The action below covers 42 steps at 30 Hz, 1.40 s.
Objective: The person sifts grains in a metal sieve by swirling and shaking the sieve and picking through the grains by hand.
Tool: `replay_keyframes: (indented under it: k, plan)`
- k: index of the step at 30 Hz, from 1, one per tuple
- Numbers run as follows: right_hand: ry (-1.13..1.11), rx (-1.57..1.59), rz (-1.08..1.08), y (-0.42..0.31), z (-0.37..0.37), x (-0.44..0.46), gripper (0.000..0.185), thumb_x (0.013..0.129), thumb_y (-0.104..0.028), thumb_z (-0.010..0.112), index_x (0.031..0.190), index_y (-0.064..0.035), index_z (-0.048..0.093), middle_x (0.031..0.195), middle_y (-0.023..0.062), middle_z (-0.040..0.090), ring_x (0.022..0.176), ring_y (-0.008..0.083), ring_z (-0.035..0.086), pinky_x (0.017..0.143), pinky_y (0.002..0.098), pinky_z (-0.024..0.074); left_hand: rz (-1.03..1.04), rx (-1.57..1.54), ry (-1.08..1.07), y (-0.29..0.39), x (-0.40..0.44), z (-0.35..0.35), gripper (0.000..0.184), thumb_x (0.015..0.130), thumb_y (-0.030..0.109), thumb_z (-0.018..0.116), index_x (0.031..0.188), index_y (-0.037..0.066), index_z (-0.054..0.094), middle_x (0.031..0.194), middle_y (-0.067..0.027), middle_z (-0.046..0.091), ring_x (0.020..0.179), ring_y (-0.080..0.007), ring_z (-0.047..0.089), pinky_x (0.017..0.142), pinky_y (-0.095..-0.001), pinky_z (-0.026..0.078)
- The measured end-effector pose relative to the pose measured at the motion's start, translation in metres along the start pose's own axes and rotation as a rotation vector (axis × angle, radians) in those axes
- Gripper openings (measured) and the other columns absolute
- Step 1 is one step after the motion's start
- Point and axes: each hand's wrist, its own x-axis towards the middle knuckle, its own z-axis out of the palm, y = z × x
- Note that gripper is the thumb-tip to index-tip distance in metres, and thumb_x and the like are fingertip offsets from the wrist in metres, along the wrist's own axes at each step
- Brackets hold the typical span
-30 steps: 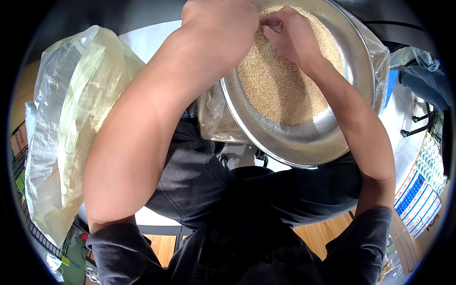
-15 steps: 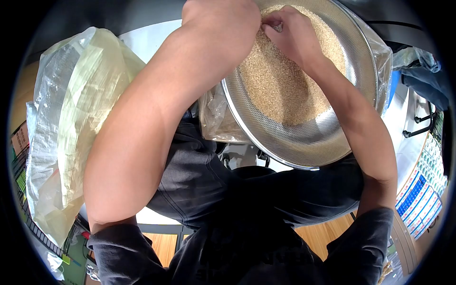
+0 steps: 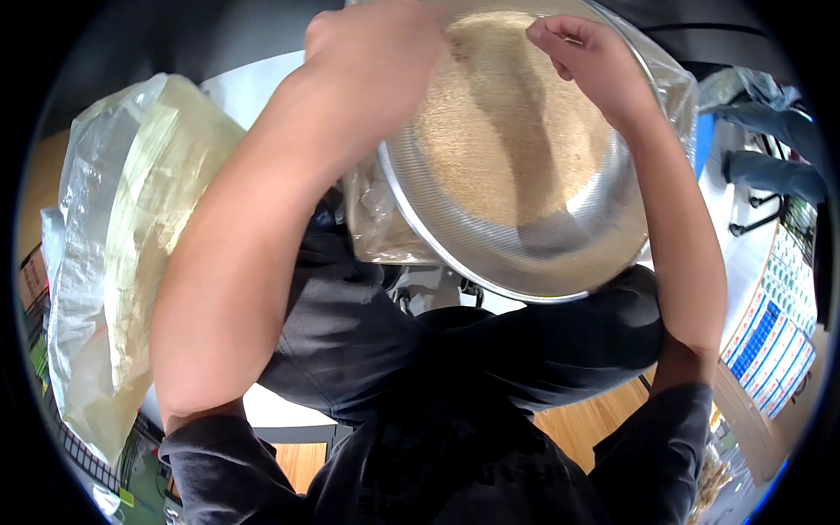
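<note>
A wide metal sieve (image 3: 604, 254) with fine holes rests above my lap. Pale tan grains (image 3: 490, 149) cover much of its bottom; their exact kind is unclear. My right hand (image 3: 595, 66) hovers over the grains at the far right, its fingers curled together. Anything pinched between those fingers is too small to make out. At the sieve's far left rim, my left hand (image 3: 376, 39) is smeared by motion, and its fingers are hidden from view. The shadow of an arm or hand falls across the grains.
Clear plastic (image 3: 381, 223) lies beneath the sieve's left side. On the left stands a large yellowish plastic bag (image 3: 140, 245). Blue-and-white printed packs (image 3: 770, 359) are at the right. Another person's leg in jeans (image 3: 774, 175) shows at the upper right.
My right hand has moved right, away from the left hand, which has shifted left to the rim. The view has shifted slightly, and the sieve appears a little further left.
</note>
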Motion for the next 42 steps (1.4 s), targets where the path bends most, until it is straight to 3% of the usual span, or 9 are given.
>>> replay_keyframes:
  k: [3, 9, 13, 30, 33, 37, 38, 40, 42]
  plan:
    - [-0.021, 0.26, 0.11, 0.022, -0.045, -0.017, 0.02, 0.099, -0.026, 0.07, 0.103, -0.0069, 0.073, 0.072, -0.006, 0.055, 0.065, 0.0053, 0.048, 0.062, 0.0217, 0.0435, -0.039, -0.156, -0.005, -0.004, 0.004, 0.006, 0.027, 0.092, 0.006, 0.047, 0.113, -0.006, 0.059, 0.102, -0.0259, 0.072, 0.095, -0.0435, 0.072, 0.082, -0.0543, 0.057]
    - [0.226, 0.749, 0.298, 0.058, -0.101, -0.074, 0.013, 0.099, -0.019, 0.07, 0.1, -0.0061, 0.071, 0.072, -0.0044, 0.057, 0.061, 0.0046, 0.05, 0.051, 0.0192, 0.0407, -0.126, -0.028, -0.073, -0.002, 0.013, 0.008, 0.03, 0.094, 0.008, 0.045, 0.118, -0.005, 0.058, 0.11, -0.0272, 0.071, 0.102, -0.0441, 0.071, 0.088, -0.0559, 0.055]
    - [0.263, 1.023, 0.383, 0.099, -0.126, -0.094, 0.015, 0.101, -0.019, 0.066, 0.103, -0.0048, 0.07, 0.076, -0.0029, 0.058, 0.065, 0.0053, 0.052, 0.054, 0.0193, 0.0419, -0.122, -0.035, -0.062, -0.001, 0.015, 0.008, 0.031, 0.094, 0.008, 0.044, 0.119, -0.004, 0.057, 0.114, -0.0276, 0.071, 0.105, -0.0445, 0.07, 0.09, -0.0556, 0.055]
    - [0.438, 1.223, 0.485, 0.13, -0.14, -0.096, 0.013, 0.102, -0.016, 0.063, 0.103, -0.0044, 0.07, 0.077, -0.0034, 0.057, 0.065, 0.0057, 0.051, 0.053, 0.0211, 0.0411, -0.122, -0.004, -0.067, 0.0, 0.011, 0.007, 0.029, 0.096, 0.005, 0.043, 0.121, -0.004, 0.055, 0.115, -0.0263, 0.07, 0.108, -0.0438, 0.069, 0.09, -0.0559, 0.054]
    - [0.431, 1.087, 0.435, 0.137, -0.14, -0.095, 0.014, 0.101, -0.018, 0.065, 0.103, -0.006, 0.072, 0.075, -0.003, 0.056, 0.064, 0.0072, 0.049, 0.053, 0.0225, 0.0386, -0.169, -0.029, -0.117, 0.003, 0.015, 0.002, 0.032, 0.094, 0.004, 0.05, 0.124, -0.006, 0.058, 0.115, -0.0261, 0.071, 0.107, -0.041, 0.071, 0.09, -0.0533, 0.055]
    - [0.748, 0.258, 0.18, 0.101, -0.103, -0.077, 0.024, 0.1, -0.023, 0.065, 0.11, -0.0031, 0.075, 0.08, -0.0016, 0.063, 0.067, 0.009, 0.054, 0.059, 0.0242, 0.0442, -0.182, 0.012, -0.124, 0.003, 0.012, 0.001, 0.032, 0.094, 0.005, 0.051, 0.123, -0.007, 0.058, 0.114, -0.0249, 0.072, 0.106, -0.0399, 0.072, 0.089, -0.052, 0.055]
    - [0.727, 0.27, 0.175, 0.096, -0.093, -0.068, 0.024, 0.1, -0.023, 0.065, 0.11, -0.0031, 0.075, 0.08, -0.0016, 0.063, 0.067, 0.009, 0.054, 0.059, 0.0242, 0.0442, -0.163, -0.004, -0.109, 0.002, 0.013, 0.004, 0.032, 0.093, 0.003, 0.05, 0.122, -0.006, 0.057, 0.114, -0.0256, 0.072, 0.105, -0.0408, 0.071, 0.088, -0.0532, 0.056]
    - [0.521, -0.01, -0.194, 0.077, -0.067, -0.051, 0.025, 0.099, -0.024, 0.067, 0.11, -0.0036, 0.075, 0.086, 0.0026, 0.07, 0.077, 0.011, 0.062, 0.067, 0.0268, 0.0497, -0.158, -0.016, -0.097, 0.001, 0.013, 0.006, 0.032, 0.092, 0.002, 0.05, 0.122, -0.006, 0.057, 0.113, -0.0263, 0.071, 0.104, -0.0418, 0.071, 0.087, -0.0543, 0.057]
    - [0.26, -0.17, -0.262, 0.055, -0.031, -0.041, 0.025, 0.098, -0.023, 0.067, 0.115, -0.0045, 0.073, 0.096, 0.0088, 0.072, 0.086, 0.0177, 0.066, 0.077, 0.0311, 0.0527, -0.135, -0.031, -0.082, 0.001, 0.012, 0.004, 0.032, 0.091, 0.001, 0.05, 0.121, -0.007, 0.057, 0.112, -0.0258, 0.072, 0.104, -0.0418, 0.071, 0.086, -0.0541, 0.057]
